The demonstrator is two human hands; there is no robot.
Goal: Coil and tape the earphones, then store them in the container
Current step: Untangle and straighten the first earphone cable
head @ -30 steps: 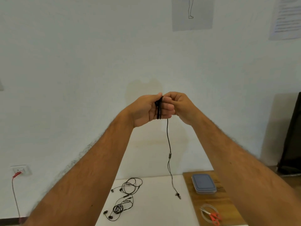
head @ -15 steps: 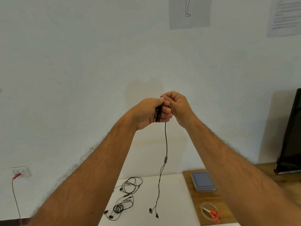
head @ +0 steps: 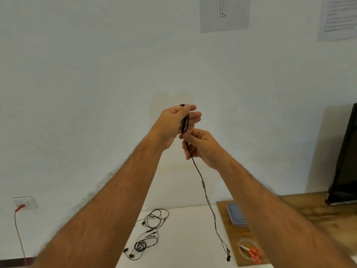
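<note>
- My right hand (head: pixel 201 147) is dropping from beside my left hand (head: pixel 178 123) to just under it, pinching the earphones (head: pixel 195 165) cable for another wrap.
- Left fingers are holding the coil, raised over the table (head: pixel 183 238).
- The dangling tail is shortening; coiling is nearing its end.
- Tape (head: pixel 248 248) and container (head: pixel 236 214) are waiting untouched.

A thin matt black earphone cable (head: pixel 197 167) hangs over a smooth white tabletop (head: pixel 183 238), beside a grained wooden board (head: pixel 228 219) at right bearing a smooth blue-grey plastic container (head: pixel 236 214), clear glossy tape roll (head: pixel 249 248) and orange plastic-handled scissors (head: pixel 254 253).
</note>
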